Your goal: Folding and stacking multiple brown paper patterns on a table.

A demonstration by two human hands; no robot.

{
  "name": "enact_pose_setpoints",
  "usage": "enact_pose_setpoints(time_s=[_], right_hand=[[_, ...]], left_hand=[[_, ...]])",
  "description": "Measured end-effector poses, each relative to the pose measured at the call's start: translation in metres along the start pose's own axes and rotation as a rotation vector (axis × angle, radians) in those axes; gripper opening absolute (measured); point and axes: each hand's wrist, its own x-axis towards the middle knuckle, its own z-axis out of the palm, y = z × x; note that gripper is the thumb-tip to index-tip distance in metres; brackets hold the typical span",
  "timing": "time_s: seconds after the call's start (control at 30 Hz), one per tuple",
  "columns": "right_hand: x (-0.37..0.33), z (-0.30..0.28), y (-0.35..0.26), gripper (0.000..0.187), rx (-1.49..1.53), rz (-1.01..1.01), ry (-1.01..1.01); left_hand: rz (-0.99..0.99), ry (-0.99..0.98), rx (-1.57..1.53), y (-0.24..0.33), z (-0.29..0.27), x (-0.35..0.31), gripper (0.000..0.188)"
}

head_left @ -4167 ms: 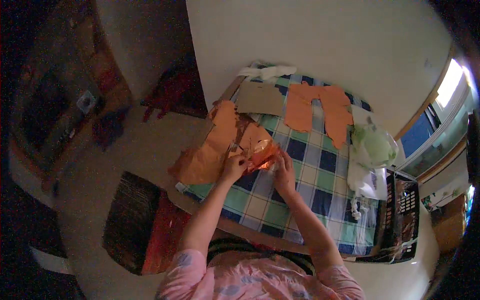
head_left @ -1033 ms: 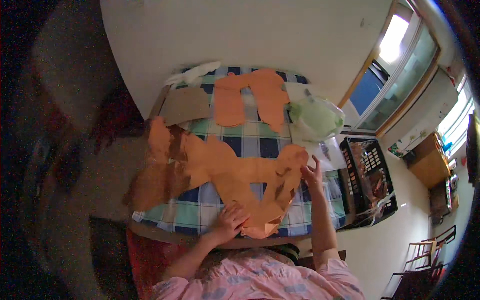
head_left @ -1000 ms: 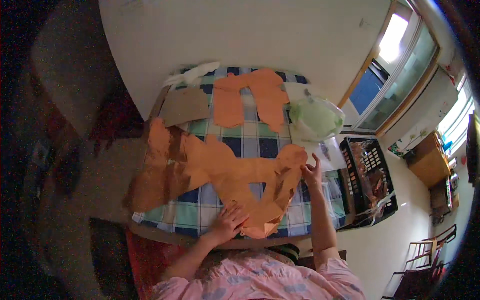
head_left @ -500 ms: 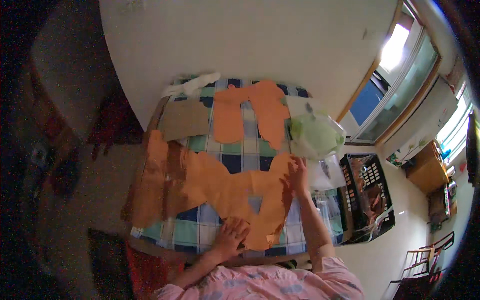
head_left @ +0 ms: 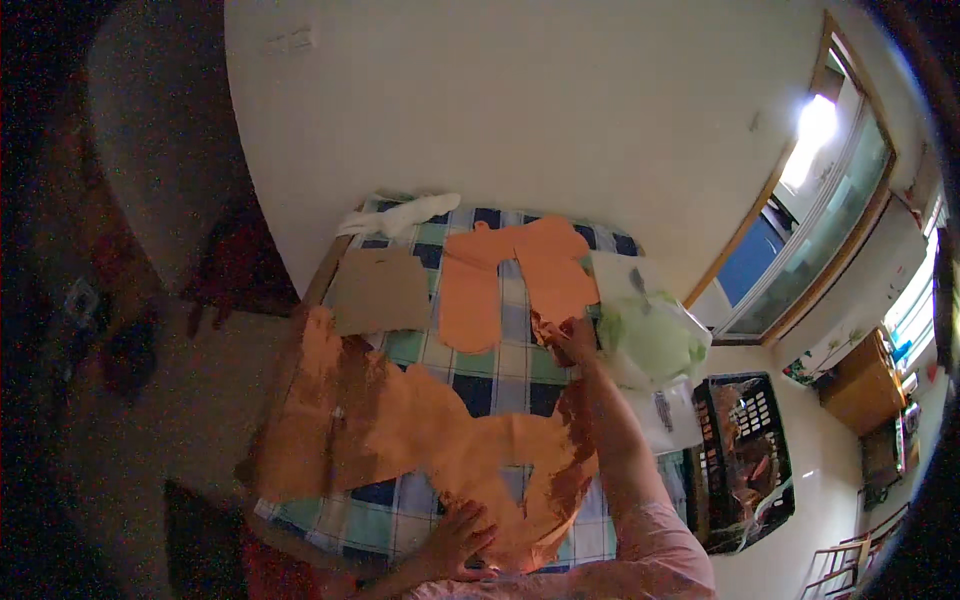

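Note:
My right hand (head_left: 577,342) is closed on the crumpled lower end of the right strip of an orange leather-like sheet (head_left: 470,300), which lies on the far part of the checked cloth. A bit of dark underside shows at that end. Nearer to me a larger, irregular orange leather-like piece (head_left: 430,420) is spread out, its right side showing dark brown patches. My left hand (head_left: 465,540) rests on this piece's near edge, fingers spread. Further left on the cloth lies another orange-brown piece (head_left: 300,440), partly in shadow.
A blue, green and white checked cloth (head_left: 490,385) covers the table. On it are a brown cardboard-like sheet (head_left: 380,292), a white rolled item (head_left: 405,215) and a greenish plastic bag (head_left: 650,340). A black plastic crate (head_left: 745,450) with brown scraps stands at right.
My right hand has left the near piece's upper right lobe and reached farther away to the far sheet's strip. My left hand stays on the near piece. The view has tilted up.

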Motion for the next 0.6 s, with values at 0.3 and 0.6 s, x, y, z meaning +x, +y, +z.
enact_pose_setpoints(time_s=[0.3, 0.6], right_hand=[[0.01, 0.042, 0.028, 0.034, 0.01, -0.028, 0.068], [0.03, -0.038, 0.161, 0.022, 0.484, 0.24, 0.531]], left_hand=[[0.358, 0.662, 0.745, -0.07, -0.045, 0.122, 0.063], [0.014, 0.087, 0.308, -0.075, 0.032, 0.278, 0.062]])
